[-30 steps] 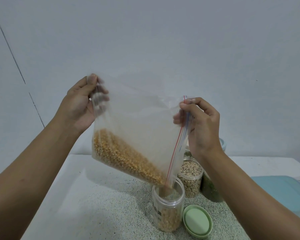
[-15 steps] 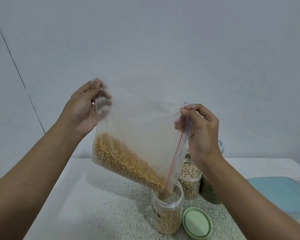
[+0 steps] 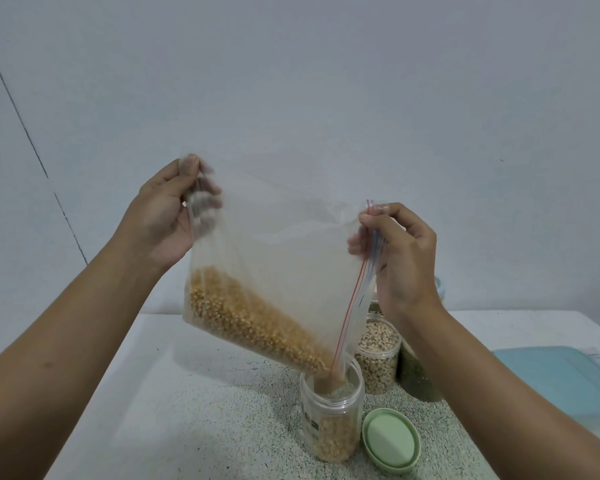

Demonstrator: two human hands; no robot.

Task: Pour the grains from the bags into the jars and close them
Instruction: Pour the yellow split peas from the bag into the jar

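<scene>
Both my hands have sunk a little over the last second, and the big clear bag [image 3: 274, 265] has come down with them, its open lower corner still in the mouth of the jar [image 3: 331, 420]. Yellow grains [image 3: 250, 320] slide along the bag's slanted lower edge, and the heap in the jar has climbed slightly. I judge it under half full. Plenty remains in the bag, so pouring goes on and closing is not yet due.

My left hand [image 3: 160, 220], higher and further left, pinches the bag's closed corner between thumb and fingers. My right hand [image 3: 402, 258] pinches the zip strip, fingers curled. The jar stands near on the counter [image 3: 205, 410], its green lid [image 3: 391, 441] lying just to its right.
</scene>
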